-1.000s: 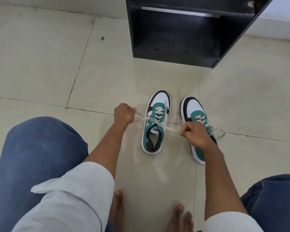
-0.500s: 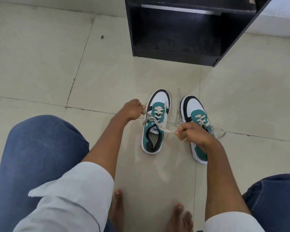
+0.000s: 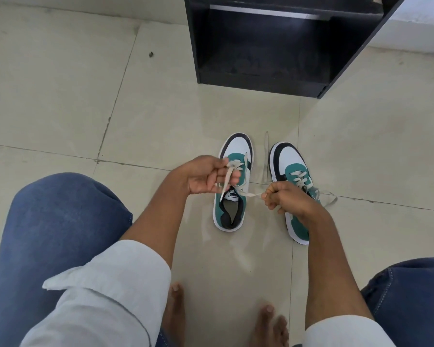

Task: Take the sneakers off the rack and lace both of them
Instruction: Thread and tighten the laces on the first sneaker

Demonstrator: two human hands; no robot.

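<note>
Denim knee (image 3: pixel 60 221) fills the 8 o'clock corner, with a pale rolled sleeve (image 3: pixel 105 284) below it. Next along, the left hand (image 3: pixel 206 175) has swung inward: a second ago it pulled its lace end out taut toward 9 o'clock, well clear of the shoe; now it sits palm-up over the left sneaker (image 3: pixel 232 181), fingers curled round the lace (image 3: pixel 227 179), which drapes slack across them. That reads as the tightening pull being over and a loop or crossing being formed, so the knot on this shoe looks under way, not finished.

The left sneaker stands on the tiled floor (image 3: pixel 85 108) at centre, toe toward 12 o'clock, eyelets already threaded. The right hand (image 3: pixel 281 196), at 3 o'clock from it, pinches the other lace end in a closed fist and has hardly shifted. Behind that hand stands the right sneaker (image 3: pixel 293 176), threaded, its loose ends (image 3: pixel 328 199) trailing on the floor, seemingly untied. The black rack (image 3: pixel 268 46) at 12 o'clock shows no shoes on the shelf in view.
</note>
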